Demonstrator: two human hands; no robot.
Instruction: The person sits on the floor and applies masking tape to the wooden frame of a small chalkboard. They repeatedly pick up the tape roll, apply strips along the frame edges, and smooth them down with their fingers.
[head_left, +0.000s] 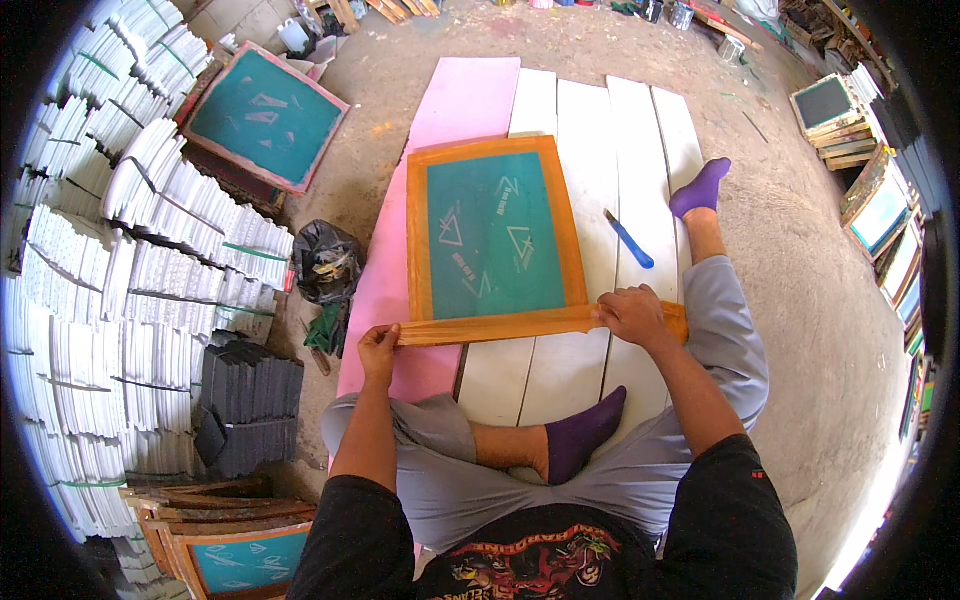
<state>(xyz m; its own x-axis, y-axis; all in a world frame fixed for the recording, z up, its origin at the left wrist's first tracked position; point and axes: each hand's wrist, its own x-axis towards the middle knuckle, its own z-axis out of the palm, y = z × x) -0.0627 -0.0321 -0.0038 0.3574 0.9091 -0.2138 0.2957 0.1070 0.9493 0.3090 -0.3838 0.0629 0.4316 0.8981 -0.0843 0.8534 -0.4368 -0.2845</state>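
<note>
A screen-printing frame (pixel 500 235) with teal mesh and pale printed shapes lies on the boards in front of me, its border covered in brown tape. A strip of brown packing tape (pixel 490 329) stretches along its near edge. My left hand (pixel 378 350) pinches the strip's left end, by the near left corner. Just past the near right corner, my right hand (pixel 632 314) is closed on the tape, and more brown tape (pixel 675 322) shows beyond it, partly hidden. A blue-handled knife (pixel 630 240) lies to the right of the frame.
White and pink boards (pixel 462 100) form the surface under me. Stacks of white sheets (pixel 190 200) and dark sheets (pixel 250 400) stand at left, near a black plastic bag (pixel 328 260). Other screen frames (pixel 265 115) lean at far left, near left (pixel 250 562) and right (pixel 878 215).
</note>
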